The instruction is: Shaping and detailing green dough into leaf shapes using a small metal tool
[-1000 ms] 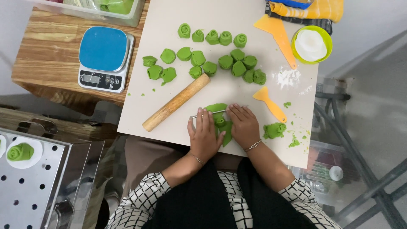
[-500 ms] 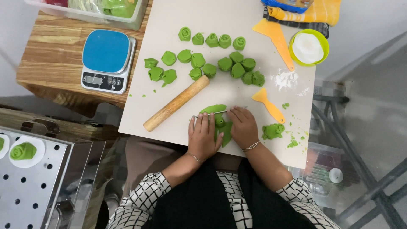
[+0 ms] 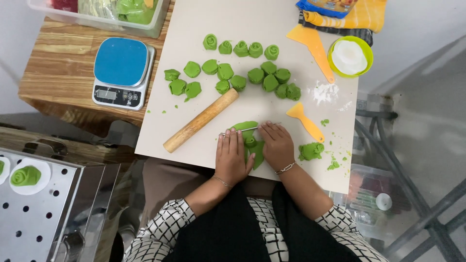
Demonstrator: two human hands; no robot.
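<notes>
Hands are pressing flat, left hand [image 3: 233, 157] and right hand [image 3: 276, 145], fingers spread over green dough [image 3: 252, 140] at the counter's [image 3: 272, 29] near edge, many rolled pieces [image 3: 242, 73] already lying beyond.

Smooth matt green dough [image 3: 252, 143], wooden rolling pin [image 3: 200, 120], perforated metal tray [image 3: 53, 213].

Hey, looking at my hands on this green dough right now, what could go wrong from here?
1. The left hand and right hand press a flat green dough sheet near the board's front edge; the sheet might slide off.
2. The wooden rolling pin lies loose and slanted beside the left hand; a nudge could roll it off.
3. The dough scrap lump and crumbs close by may stick to the sheet.
</notes>
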